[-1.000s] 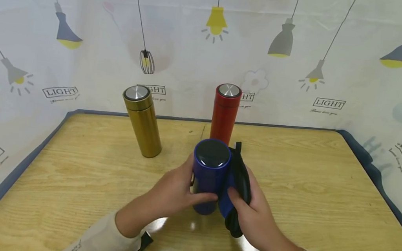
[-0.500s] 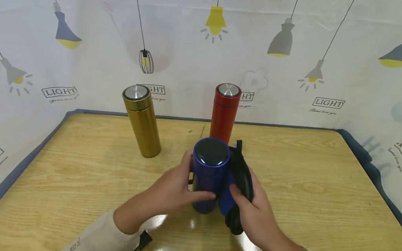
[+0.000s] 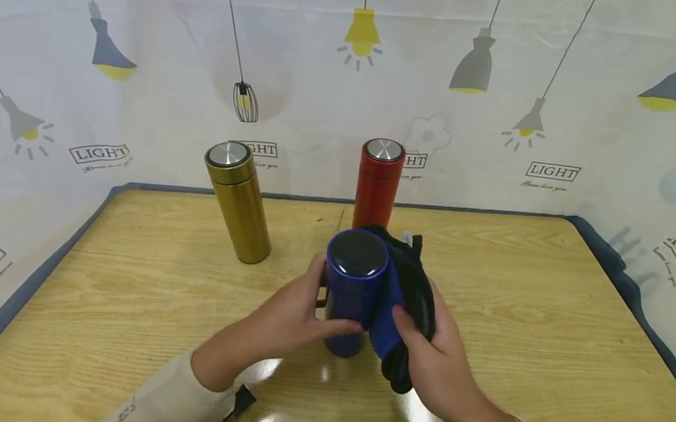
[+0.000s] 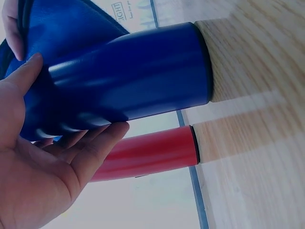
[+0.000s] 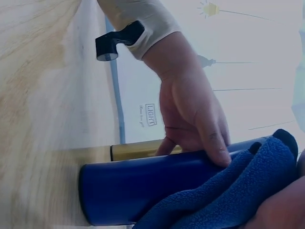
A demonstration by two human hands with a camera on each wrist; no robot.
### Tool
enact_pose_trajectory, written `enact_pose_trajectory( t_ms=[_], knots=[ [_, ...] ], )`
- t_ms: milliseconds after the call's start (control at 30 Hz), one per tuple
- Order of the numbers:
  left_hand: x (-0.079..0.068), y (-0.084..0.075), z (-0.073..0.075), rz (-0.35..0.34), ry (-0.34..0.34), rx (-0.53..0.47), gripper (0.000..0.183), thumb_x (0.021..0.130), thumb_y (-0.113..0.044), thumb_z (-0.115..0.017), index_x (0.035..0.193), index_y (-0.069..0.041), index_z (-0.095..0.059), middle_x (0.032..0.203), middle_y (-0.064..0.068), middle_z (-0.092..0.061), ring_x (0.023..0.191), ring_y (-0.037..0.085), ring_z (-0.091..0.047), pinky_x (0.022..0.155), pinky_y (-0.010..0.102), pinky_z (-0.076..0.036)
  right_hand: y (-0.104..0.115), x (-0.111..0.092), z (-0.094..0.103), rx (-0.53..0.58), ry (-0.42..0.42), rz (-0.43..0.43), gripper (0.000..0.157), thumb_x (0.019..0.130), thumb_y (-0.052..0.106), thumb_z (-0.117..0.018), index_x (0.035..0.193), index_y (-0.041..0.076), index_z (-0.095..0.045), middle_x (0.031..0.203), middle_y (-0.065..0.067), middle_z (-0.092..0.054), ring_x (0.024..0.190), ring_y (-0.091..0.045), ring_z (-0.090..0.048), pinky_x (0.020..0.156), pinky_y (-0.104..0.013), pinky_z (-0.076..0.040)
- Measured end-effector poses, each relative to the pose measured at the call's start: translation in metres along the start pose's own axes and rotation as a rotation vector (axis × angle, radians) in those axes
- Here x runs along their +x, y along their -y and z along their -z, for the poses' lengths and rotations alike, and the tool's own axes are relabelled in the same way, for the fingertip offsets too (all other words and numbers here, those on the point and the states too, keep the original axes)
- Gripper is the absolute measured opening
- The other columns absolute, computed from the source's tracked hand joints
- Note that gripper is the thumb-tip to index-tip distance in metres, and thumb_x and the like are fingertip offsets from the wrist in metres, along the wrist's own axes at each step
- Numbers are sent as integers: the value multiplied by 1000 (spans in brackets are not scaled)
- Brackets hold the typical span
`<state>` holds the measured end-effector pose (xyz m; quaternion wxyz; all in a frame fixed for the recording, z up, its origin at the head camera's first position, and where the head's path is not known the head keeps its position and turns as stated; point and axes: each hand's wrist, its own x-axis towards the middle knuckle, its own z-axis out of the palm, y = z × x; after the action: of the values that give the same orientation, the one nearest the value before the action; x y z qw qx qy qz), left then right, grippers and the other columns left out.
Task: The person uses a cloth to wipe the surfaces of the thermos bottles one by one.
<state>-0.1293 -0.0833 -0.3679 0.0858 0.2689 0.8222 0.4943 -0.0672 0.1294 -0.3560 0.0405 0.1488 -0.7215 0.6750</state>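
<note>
A blue thermos flask [image 3: 350,298] with a glossy dark lid stands upright on the table. My left hand [image 3: 282,319] grips its left side, thumb across the front and fingers behind. In my right hand [image 3: 440,355] is a folded blue fleecy cloth [image 3: 384,337] with black edging and a black outer side. The thumb pinches it against the fingers, which it partly hides. The cloth lies along the flask's right side, its upper edge reaching behind the lid. From the left wrist, the blue flask [image 4: 143,71] shows its base at the wood, the cloth [image 4: 66,28] overlapping its far side.
A gold flask [image 3: 239,210] stands upright at the back left of the wooden table [image 3: 129,287]. Behind the blue flask is a red flask [image 3: 377,194]. A lamp-patterned backdrop [image 3: 316,103] encloses the table. A small black mount [image 3: 242,402] sticks out by the left sleeve.
The cloth has risen and spread, its upper edge now reaching behind the blue flask's lid. My right hand has shifted slightly right. The left hand and the flask stay almost still.
</note>
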Motion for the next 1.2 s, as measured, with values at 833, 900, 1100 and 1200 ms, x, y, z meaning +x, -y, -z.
enact_pose_trajectory(
  t_ms=[833,900,1100,1200],
  knots=[
    [1,0,4,-58,69,111,93,86,-35,-80,155,-22,-20,146,-1,-51,134,16,-53,105,39,-51,6,-3,5,-84,-47,-67,47,103,7,-51,147,22,-44,143,-8,-54,128,-12,-55,99,-20,-49],
    [1,0,4,-63,66,122,92,86,-37,-79,155,-22,-20,145,1,-52,132,18,-54,103,40,-52,7,-3,5,-61,-40,-50,47,103,7,-51,148,20,-44,143,-9,-54,128,-12,-55,99,-21,-50],
    [0,1,3,-46,49,146,93,87,-39,-78,156,-23,-18,147,3,-52,129,21,-57,100,41,-55,-1,1,4,0,63,-11,51,104,5,-46,152,18,-36,148,-12,-48,133,-15,-52,102,-28,-50],
    [-1,1,3,-33,43,158,94,87,-40,-78,156,-23,-16,149,4,-50,128,23,-58,98,44,-56,-6,2,3,3,103,-28,54,105,5,-44,154,22,-32,151,-11,-44,136,-15,-49,103,-29,-48]
  ],
)
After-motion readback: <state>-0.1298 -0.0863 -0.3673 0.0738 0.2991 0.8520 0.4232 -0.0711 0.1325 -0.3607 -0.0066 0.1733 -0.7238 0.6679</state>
